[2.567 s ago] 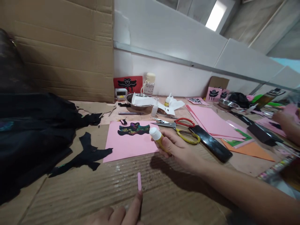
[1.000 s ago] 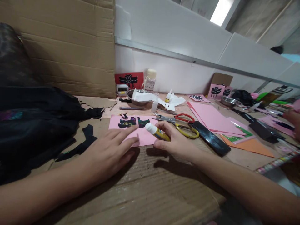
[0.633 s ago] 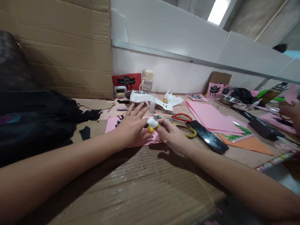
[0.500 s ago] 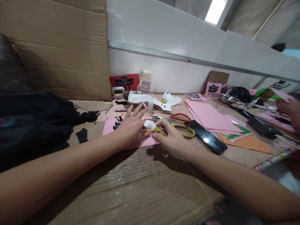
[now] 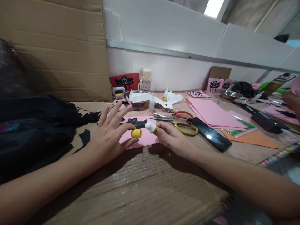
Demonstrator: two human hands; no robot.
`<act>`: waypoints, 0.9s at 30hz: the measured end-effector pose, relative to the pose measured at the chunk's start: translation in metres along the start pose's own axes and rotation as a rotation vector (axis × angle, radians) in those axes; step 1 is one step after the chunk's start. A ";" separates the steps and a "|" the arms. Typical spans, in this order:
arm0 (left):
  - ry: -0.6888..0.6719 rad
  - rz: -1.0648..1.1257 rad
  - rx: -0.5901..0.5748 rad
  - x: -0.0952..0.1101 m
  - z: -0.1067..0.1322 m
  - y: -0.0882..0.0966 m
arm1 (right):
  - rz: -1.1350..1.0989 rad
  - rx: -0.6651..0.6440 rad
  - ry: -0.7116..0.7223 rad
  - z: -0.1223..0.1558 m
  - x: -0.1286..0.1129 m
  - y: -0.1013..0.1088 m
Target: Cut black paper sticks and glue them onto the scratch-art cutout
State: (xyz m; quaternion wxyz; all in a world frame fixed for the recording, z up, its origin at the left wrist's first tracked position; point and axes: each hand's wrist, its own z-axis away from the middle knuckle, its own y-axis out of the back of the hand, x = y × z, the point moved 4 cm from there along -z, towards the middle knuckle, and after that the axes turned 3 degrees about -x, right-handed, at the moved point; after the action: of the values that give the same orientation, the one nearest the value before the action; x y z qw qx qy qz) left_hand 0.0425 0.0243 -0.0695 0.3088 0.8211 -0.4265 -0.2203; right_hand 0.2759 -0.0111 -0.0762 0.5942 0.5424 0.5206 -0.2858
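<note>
Two hands, both loaded. My left hand (image 5: 106,137) pinches a yellow cap (image 5: 136,133) between thumb and forefinger, other fingers spread, pink strip (image 5: 128,100) at a fingertip. My right hand (image 5: 172,137) grips the glue stick (image 5: 150,127), white end pointing left, just apart from the cap. Both over the pink sheet (image 5: 146,141); black cutout (image 5: 141,124) on its far part, partly hidden. Scissors (image 5: 167,118) just right, phone (image 5: 209,133) right of those on the table (image 5: 131,190).
</note>
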 end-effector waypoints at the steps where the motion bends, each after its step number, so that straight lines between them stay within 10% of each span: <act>1: 0.002 0.001 0.003 -0.001 0.001 0.000 | -0.006 -0.009 -0.003 -0.001 0.001 -0.001; 27: -0.020 0.021 -0.013 -0.005 0.004 -0.015 | 0.131 0.001 -0.053 0.001 0.001 -0.004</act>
State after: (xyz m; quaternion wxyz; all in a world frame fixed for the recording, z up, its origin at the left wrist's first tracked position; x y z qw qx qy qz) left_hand 0.0457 0.0337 -0.0817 0.3123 0.8124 -0.4365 -0.2280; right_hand 0.2724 -0.0126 -0.0785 0.6250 0.5679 0.4679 -0.2608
